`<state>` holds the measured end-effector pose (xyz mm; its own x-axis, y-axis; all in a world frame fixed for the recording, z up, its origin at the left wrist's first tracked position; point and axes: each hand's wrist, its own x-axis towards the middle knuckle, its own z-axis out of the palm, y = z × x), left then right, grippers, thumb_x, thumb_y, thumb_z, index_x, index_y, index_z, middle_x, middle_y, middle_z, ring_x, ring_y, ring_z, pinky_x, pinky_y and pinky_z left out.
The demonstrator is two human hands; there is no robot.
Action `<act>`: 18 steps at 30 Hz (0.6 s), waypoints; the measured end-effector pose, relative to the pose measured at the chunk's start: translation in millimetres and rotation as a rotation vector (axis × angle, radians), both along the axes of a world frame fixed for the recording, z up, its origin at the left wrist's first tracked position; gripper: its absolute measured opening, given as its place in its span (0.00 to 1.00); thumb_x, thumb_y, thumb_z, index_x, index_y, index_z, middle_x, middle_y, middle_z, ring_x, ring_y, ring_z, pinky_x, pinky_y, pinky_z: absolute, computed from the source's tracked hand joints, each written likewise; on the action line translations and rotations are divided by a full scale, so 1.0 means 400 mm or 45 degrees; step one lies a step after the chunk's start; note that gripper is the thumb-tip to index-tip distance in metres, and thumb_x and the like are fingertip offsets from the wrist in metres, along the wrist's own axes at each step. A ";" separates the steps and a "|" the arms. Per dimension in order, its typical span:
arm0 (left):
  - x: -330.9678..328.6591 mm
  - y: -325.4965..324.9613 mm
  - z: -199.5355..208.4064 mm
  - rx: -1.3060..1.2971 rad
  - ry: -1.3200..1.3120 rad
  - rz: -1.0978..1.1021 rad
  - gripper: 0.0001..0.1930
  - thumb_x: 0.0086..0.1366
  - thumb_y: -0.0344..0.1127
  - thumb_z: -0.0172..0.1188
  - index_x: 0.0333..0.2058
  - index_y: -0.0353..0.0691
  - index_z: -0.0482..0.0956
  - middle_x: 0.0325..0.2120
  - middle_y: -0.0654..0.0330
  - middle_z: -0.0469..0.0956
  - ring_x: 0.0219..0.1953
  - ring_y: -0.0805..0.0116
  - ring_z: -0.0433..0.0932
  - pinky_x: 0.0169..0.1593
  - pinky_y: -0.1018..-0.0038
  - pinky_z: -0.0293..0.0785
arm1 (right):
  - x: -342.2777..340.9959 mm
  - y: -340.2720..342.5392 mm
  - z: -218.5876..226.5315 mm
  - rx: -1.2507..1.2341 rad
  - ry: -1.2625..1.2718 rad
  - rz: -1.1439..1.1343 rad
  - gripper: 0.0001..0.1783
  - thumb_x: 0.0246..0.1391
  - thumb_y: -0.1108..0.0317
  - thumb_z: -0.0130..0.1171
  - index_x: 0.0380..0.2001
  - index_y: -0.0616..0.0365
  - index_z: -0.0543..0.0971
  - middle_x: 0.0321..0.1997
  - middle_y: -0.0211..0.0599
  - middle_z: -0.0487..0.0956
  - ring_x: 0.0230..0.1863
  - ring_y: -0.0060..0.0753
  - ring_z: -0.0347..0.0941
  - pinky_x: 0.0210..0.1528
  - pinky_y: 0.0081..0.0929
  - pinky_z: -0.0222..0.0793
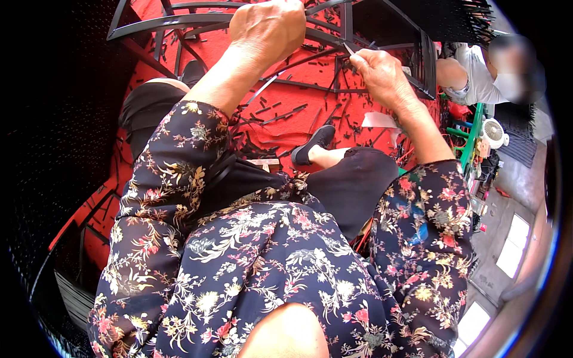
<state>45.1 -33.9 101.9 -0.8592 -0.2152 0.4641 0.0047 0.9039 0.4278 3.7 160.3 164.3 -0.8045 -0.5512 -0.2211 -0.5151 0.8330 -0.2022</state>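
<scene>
A black frame of thin bars, curved and straight, spans the top of the view. My left hand is closed in a fist around one of its bars; the fingers' far side is hidden. To the right, my right hand pinches a thin, pale, pointed piece between thumb and forefinger, like a small blade. Its tip lies against or just in front of the frame's bars; I cannot tell whether they touch. Both forearms reach forward, in sheer dark floral sleeves.
Short black strips litter the red floor covering between my legs. A pale scrap lies there too. Dark woven strands close in at left and upper right. Another person sits at right, near a white fan and green rack.
</scene>
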 end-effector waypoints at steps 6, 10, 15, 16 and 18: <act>0.005 0.006 -0.005 -0.002 0.146 -0.021 0.07 0.51 0.34 0.49 0.19 0.41 0.72 0.17 0.52 0.75 0.20 0.54 0.76 0.24 0.61 0.72 | 0.000 0.012 0.015 0.051 0.019 0.048 0.18 0.57 0.58 0.45 0.27 0.63 0.74 0.24 0.50 0.74 0.31 0.51 0.72 0.35 0.39 0.66; 0.011 0.010 0.001 -0.022 0.162 -0.043 0.07 0.51 0.34 0.49 0.19 0.40 0.72 0.16 0.52 0.75 0.20 0.54 0.76 0.24 0.60 0.72 | 0.011 0.006 0.023 0.087 0.056 0.074 0.17 0.56 0.58 0.46 0.27 0.63 0.73 0.22 0.48 0.74 0.28 0.47 0.72 0.34 0.36 0.66; 0.011 0.012 -0.004 0.018 0.157 -0.030 0.06 0.51 0.33 0.49 0.19 0.40 0.73 0.17 0.52 0.75 0.20 0.54 0.77 0.25 0.60 0.72 | 0.008 -0.029 0.057 0.191 -0.099 -0.019 0.18 0.56 0.58 0.46 0.27 0.64 0.75 0.24 0.52 0.75 0.32 0.52 0.73 0.37 0.40 0.67; 0.004 0.019 -0.009 0.022 0.146 -0.044 0.06 0.51 0.33 0.49 0.19 0.40 0.73 0.17 0.52 0.75 0.21 0.54 0.77 0.25 0.60 0.72 | 0.008 -0.029 0.063 0.231 -0.138 -0.057 0.18 0.56 0.59 0.46 0.27 0.64 0.76 0.26 0.54 0.76 0.34 0.55 0.73 0.39 0.42 0.68; -0.010 0.035 -0.016 0.041 0.091 -0.087 0.06 0.51 0.33 0.50 0.19 0.40 0.73 0.17 0.52 0.75 0.21 0.54 0.77 0.25 0.61 0.72 | -0.003 -0.013 0.057 0.274 -0.108 -0.043 0.18 0.56 0.59 0.46 0.27 0.64 0.76 0.26 0.54 0.76 0.34 0.54 0.74 0.39 0.42 0.68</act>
